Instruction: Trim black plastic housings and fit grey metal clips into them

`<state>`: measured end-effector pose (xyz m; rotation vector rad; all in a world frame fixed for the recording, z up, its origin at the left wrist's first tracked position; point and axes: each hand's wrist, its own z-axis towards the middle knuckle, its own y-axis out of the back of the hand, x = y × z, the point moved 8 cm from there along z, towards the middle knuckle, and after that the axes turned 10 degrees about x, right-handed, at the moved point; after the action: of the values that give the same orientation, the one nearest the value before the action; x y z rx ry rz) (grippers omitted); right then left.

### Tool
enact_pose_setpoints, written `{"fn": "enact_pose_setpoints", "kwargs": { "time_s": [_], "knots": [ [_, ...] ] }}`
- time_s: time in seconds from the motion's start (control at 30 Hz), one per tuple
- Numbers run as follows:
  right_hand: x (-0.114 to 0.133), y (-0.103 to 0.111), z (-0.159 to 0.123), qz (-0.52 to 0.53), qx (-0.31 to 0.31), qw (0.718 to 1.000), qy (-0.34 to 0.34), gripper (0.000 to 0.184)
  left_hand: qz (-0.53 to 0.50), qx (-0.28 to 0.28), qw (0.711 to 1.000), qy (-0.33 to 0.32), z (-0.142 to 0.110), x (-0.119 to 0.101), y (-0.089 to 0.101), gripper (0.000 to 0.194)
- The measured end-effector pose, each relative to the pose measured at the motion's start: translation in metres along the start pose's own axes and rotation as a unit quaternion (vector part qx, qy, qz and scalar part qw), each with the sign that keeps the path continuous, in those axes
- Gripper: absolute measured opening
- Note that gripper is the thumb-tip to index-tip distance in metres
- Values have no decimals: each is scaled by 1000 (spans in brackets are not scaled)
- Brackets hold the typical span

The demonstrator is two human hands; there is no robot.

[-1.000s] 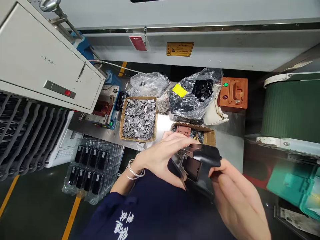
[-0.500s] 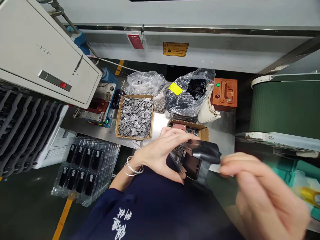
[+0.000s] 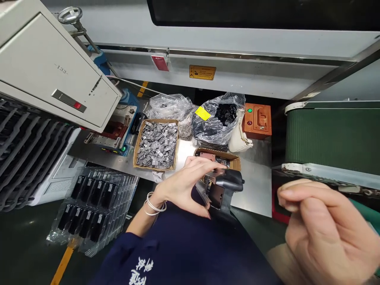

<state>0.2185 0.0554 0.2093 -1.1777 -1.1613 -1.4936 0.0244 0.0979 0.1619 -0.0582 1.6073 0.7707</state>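
Observation:
My left hand [image 3: 182, 186] is wrapped round a black plastic housing [image 3: 230, 181], thumb below and fingers above. The housing has an open cavity with a brownish dark panel and small metal parts inside it. To the right, apart from the housing, my right hand [image 3: 323, 225] is raised close to the camera with its fingers curled and the thumb pressed to them. Whatever those fingers hold, if anything, is hidden. Just behind the housing stands a small cardboard box [image 3: 236, 162] of dark parts, partly covered by my left hand.
A cardboard box [image 3: 135, 160] of small grey parts sits on the metal table [image 3: 257, 190]. Behind are clear bags [image 3: 213, 128] of black parts and an orange box [image 3: 264, 132]. Stacked clear trays [image 3: 118, 198] stand lower left; a green conveyor [image 3: 332, 134] runs at right.
My right hand has moved right, away from the housing, fingers still curled. My left hand keeps its hold on the housing. The view has shifted, so the table sits lower and further left.

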Motion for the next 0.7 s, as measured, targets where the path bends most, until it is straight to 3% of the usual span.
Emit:
{"fn": "enact_pose_setpoints", "kwargs": {
  "time_s": [0.07,0.17,0.23,0.43,0.6,0.7],
  "knots": [
    [-15,-10,5,120,79,989,-33,36,-13,-3,1000,-12,-2,-1,-2,85],
    [-24,-32,7,311,210,922,-94,63,-15,2,1000,5,-6,8,-5,94],
    [-26,-35,7,380,213,893,-115,66,-7,11,1000,4,-8,18,-8,100],
    [-18,-37,4,465,241,846,-95,62,-2,-18,998,-52,-9,33,-10,103],
    [-20,-42,-1,589,231,760,-148,62,0,-14,999,31,-8,22,-8,91],
    [-21,-37,-1,653,187,724,-122,34,-5,13,998,59,-8,14,-10,83]
  ]
}}
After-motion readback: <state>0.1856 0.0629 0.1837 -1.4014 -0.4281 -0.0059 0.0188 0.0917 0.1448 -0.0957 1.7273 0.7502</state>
